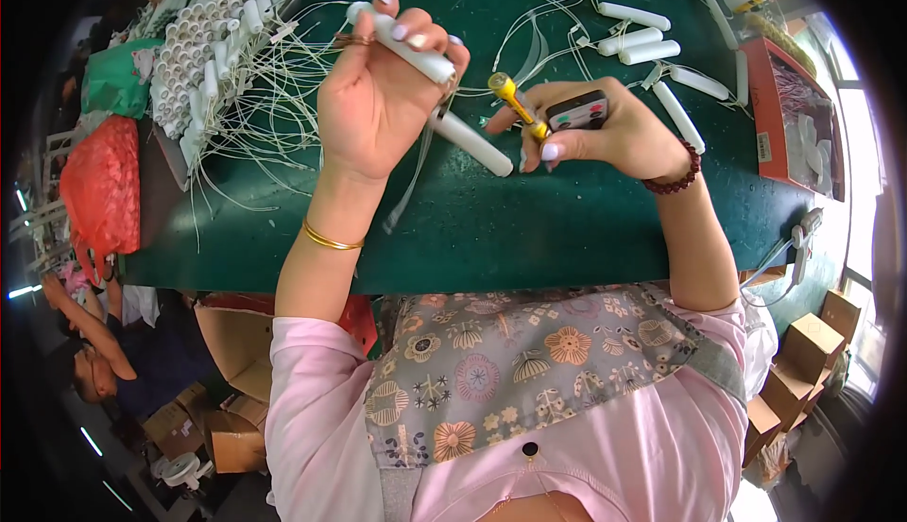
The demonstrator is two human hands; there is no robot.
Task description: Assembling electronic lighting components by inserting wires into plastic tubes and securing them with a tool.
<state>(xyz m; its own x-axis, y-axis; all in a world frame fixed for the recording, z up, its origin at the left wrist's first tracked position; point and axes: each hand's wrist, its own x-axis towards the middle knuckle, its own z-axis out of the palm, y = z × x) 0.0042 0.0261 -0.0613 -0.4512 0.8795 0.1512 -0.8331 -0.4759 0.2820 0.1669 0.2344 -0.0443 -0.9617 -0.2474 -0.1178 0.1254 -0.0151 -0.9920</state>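
My left hand (373, 106) is raised palm up over the green table, its fingers curled round a white tube (406, 45) with thin wires near its ends. Another white tube (475, 146) lies slanted on the table between my hands. My right hand (614, 130) is closed on a small dark remote control (578, 110) with coloured buttons. The same hand also grips a slim yellow rod-shaped tool (513, 99) with a round end, pointing up and left. A clear strip (404, 203) lies below my left hand.
At the left, a tray (170, 158) bears a heap of white tubes (203, 59) with trailing wires. Several wired white tubes (633, 17) lie at the far right. A red box (789, 116) stands at the right edge. Beyond the table's left end sits another person (142, 352).
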